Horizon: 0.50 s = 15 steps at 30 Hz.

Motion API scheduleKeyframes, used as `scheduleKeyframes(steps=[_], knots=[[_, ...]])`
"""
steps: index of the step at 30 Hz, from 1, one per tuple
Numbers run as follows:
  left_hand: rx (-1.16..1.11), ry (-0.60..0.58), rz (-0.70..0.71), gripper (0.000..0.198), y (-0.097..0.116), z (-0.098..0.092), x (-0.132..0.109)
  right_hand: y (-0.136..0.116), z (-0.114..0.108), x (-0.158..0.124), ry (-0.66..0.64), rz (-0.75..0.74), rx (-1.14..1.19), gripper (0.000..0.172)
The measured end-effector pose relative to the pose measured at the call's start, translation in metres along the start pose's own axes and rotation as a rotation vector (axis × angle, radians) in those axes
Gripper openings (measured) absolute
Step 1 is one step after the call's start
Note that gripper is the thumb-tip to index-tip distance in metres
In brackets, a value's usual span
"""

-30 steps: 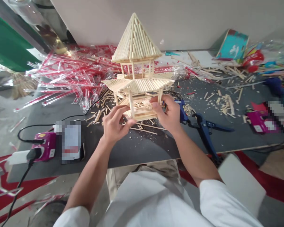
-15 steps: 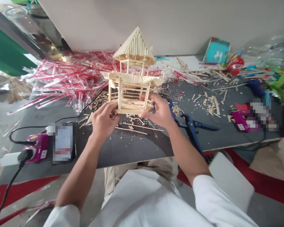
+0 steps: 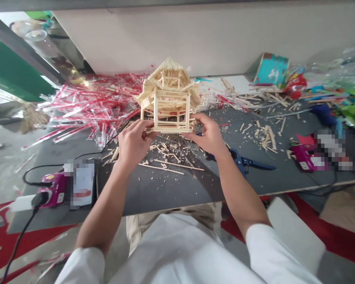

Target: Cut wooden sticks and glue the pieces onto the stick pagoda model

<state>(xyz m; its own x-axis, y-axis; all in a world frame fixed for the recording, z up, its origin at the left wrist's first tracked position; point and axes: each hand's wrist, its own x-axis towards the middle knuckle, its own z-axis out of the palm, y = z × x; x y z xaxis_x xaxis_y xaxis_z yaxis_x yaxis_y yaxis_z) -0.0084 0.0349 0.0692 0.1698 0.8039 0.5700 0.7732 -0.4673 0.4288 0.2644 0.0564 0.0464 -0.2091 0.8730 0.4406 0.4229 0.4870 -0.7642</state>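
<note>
Both hands hold a pale wooden stick model pavilion (image 3: 172, 98), with two roof tiers and an open frame of posts below. My left hand (image 3: 136, 144) is closed on the base's left corner, thumb underneath. On the right corner, my right hand (image 3: 208, 134) grips the base between thumb and fingers. The model is raised over the table and tilted back, so its underside of the roofs shows. Beneath it lie cut stick scraps (image 3: 171, 154) and two long thin sticks (image 3: 162, 169). A blue-handled cutter (image 3: 251, 162) rests by my right forearm, which partly hides it.
A heap of red-and-clear plastic wrappers (image 3: 88, 104) covers the table's back left. A phone (image 3: 82, 184) and a purple power adapter (image 3: 55, 189) with cables sit front left. Another purple adapter (image 3: 307, 157) lies at right, and a teal box (image 3: 271, 69) leans against the wall.
The model has been tipped backward: its pointed roof now leans away and the inside of the roof tiers shows. Both hands keep their grip on the base. The view has shifted slightly.
</note>
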Motion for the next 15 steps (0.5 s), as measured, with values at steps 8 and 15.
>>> scheduleKeyframes(steps=[8,15], knots=[[0.023,0.116,0.016,0.015,-0.006,0.026,-0.011,0.011,-0.018,0.020,-0.090,-0.095,-0.014,0.048],[-0.053,-0.008,-0.022,0.031,-0.005,0.016,-0.018,0.008,-0.025,0.008,-0.025,-0.137,-0.192,0.057]])
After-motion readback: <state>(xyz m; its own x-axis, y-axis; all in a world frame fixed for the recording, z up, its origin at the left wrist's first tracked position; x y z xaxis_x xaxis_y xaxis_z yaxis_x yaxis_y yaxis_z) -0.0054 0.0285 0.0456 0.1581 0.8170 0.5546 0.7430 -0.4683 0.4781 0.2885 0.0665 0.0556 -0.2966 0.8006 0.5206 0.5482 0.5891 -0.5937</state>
